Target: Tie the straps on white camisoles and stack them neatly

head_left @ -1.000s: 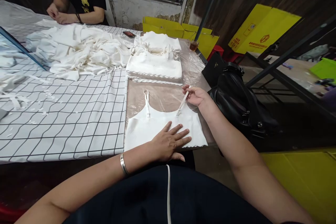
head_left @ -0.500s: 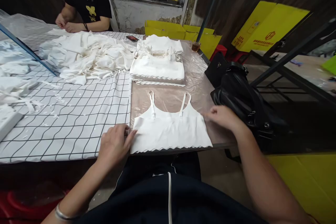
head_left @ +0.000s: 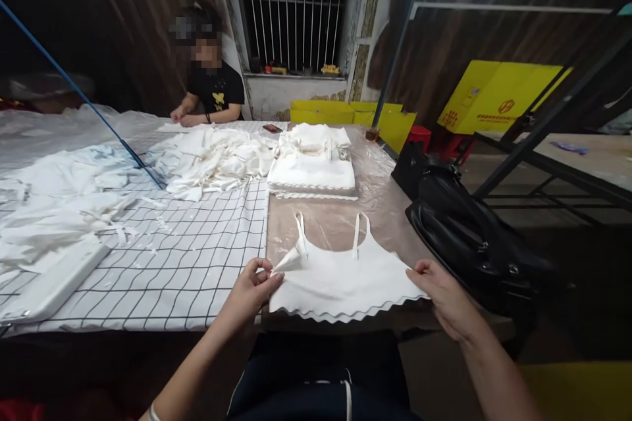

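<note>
A white camisole top with thin straps and a scalloped hem lies spread at the front edge of the table, hem towards me. My left hand pinches its left side, where the fabric is lifted into a fold. On the other side, my right hand grips the right edge between thumb and fingers. Both straps point away from me. Just beyond the top sits a neat stack of white camisoles, their scalloped hems facing me.
Loose white garments heap on the checked cloth at left, near a slanting blue pole. A black handbag borders the table's right side. Across the table sits a person. Yellow boxes stand behind.
Both hands have taken hold of the camisole's sides; before, the right was beside it. The top's left side has been lifted into a fold. The head view has tilted up.
</note>
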Tool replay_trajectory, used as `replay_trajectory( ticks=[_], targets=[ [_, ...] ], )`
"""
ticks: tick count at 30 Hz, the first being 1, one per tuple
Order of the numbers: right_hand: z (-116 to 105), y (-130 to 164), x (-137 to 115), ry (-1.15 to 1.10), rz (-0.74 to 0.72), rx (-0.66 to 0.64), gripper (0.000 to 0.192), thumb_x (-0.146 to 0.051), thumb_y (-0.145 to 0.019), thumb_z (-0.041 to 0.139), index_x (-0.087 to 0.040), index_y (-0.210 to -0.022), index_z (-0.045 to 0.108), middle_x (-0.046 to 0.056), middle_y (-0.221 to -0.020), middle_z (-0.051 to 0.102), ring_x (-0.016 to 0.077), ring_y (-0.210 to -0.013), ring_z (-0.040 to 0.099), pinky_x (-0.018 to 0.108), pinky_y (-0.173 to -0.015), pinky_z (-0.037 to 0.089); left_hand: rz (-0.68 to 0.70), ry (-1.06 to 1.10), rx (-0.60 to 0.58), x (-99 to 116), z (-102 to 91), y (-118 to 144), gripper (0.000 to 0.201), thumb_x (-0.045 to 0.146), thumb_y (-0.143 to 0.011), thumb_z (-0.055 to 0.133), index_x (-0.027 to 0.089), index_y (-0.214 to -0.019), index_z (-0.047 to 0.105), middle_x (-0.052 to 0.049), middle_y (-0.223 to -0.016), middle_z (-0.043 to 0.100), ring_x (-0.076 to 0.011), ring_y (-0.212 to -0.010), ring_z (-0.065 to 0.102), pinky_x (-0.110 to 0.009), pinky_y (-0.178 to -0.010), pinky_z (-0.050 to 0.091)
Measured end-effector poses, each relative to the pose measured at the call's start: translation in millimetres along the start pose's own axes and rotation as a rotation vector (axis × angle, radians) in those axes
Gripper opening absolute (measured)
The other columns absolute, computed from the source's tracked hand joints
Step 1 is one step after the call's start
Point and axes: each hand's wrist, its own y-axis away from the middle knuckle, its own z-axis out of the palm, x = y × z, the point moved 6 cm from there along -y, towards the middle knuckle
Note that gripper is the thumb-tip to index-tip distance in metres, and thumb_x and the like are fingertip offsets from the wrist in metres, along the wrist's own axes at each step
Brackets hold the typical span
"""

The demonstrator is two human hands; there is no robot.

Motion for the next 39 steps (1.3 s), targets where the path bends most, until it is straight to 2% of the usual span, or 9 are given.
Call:
replay_trajectory(
  ticks=[3,7,14,17,20,27,29,35,39],
  targets=[
    [6.5,-16.8,-30.9,-0.172,0.023,-0.040,0.040,-0.043,-0.058,0.077,-0.025,-0.079,0.048,-0.003,-0.065,0.054,0.0141,-0.053,0.051,0.026,-0.046,0.043,-0.108,0.247,-0.069,32.1,-7.8,-8.8,0.053,0.030,-0.053,0.087,0.024,-0.091,0.051,0.004,-0.072,0.061,-0.0118,-0.061,0.059,-0.022,-0.054,0.047],
    [28.1,-76.3,-92.3,-0.300,-0.037,-0.074,0.031,-0.027,-0.060,0.078,-0.023,-0.076,0.051,-0.004,-0.063,0.048,0.0093,-0.051,0.046,0.020,-0.042,0.040,-0.093,0.306,-0.029,104.7,-21.9,-55.9,0.031,0.006,-0.066,0.078,0.020,-0.084,0.058,0.002,-0.071,0.062,-0.0084,-0.058,0.060,-0.019,-0.054,0.052],
    [61.1,-211.2,-256.8,-0.346,-0.315,0.048,0.019,-0.006,-0.079,0.060,-0.020,-0.074,0.049,-0.002,-0.068,0.055,0.0084,-0.053,0.051,0.018,-0.044,0.043,0.349,0.165,-0.005,290.9,-21.6,-178.8,0.013,0.003,-0.080,0.069,0.014,-0.078,0.063,-0.001,-0.069,0.058,-0.0062,-0.055,0.056,-0.017,-0.052,0.051],
    [72.9,-252.6,-277.5,-0.250,-0.307,0.051,0.018,-0.004,-0.080,0.061,-0.019,-0.077,0.052,0.000,-0.070,0.058,0.0096,-0.053,0.053,0.020,-0.045,0.043,0.458,0.130,0.043,325.5,-24.3,-217.0,0.014,0.002,-0.079,0.069,0.015,-0.081,0.064,-0.001,-0.069,0.058,-0.0060,-0.055,0.055,-0.019,-0.056,0.053],
    [89.5,-279.1,-240.1,-0.084,-0.203,-0.001,0.013,-0.010,-0.079,0.068,-0.017,-0.084,0.058,0.005,-0.080,0.064,0.0139,-0.063,0.060,0.026,-0.052,0.050,0.333,0.042,0.066,294.3,-23.7,-250.0,0.015,0.001,-0.076,0.070,0.015,-0.080,0.064,-0.002,-0.071,0.060,-0.0071,-0.056,0.057,-0.019,-0.055,0.053],
    [108.4,-284.8,-117.9,0.088,-0.148,-0.026,0.036,-0.037,-0.094,0.057,-0.018,-0.125,0.056,0.009,-0.126,0.057,0.0224,-0.107,0.060,0.043,-0.089,0.053,0.024,-0.131,0.093,149.9,-25.3,-283.8,0.024,0.001,-0.058,0.082,0.011,-0.068,0.063,-0.002,-0.063,0.060,-0.0105,-0.054,0.058,-0.023,-0.055,0.052],
    [105.4,-282.3,-101.1,0.130,-0.129,-0.031,0.033,-0.036,-0.093,0.058,-0.017,-0.120,0.059,0.009,-0.121,0.060,0.0211,-0.102,0.062,0.041,-0.086,0.054,0.019,-0.144,0.093,137.0,-30.0,-286.3,0.025,0.002,-0.056,0.082,0.011,-0.070,0.063,-0.001,-0.062,0.060,-0.0099,-0.055,0.058,-0.022,-0.056,0.052],
    [94.1,-279.9,-84.7,0.248,-0.087,-0.028,0.014,-0.021,-0.076,0.071,-0.018,-0.080,0.058,-0.001,-0.060,0.057,0.0143,-0.053,0.055,0.027,-0.051,0.046,0.064,-0.234,0.091,140.9,-45.5,-286.7,0.025,0.008,-0.057,0.079,0.013,-0.079,0.067,-0.003,-0.069,0.063,-0.0120,-0.062,0.060,-0.026,-0.065,0.052],
    [98.7,-275.1,-88.8,0.564,-0.275,0.149,0.022,-0.028,-0.071,0.073,-0.019,-0.088,0.061,0.007,-0.081,0.067,0.0229,-0.075,0.065,0.036,-0.069,0.052,0.194,-0.435,0.181,136.4,-39.3,-285.2,0.041,0.024,-0.067,0.077,0.013,-0.105,0.068,-0.015,-0.111,0.066,-0.0270,-0.101,0.064,-0.037,-0.088,0.051]
  ],
)
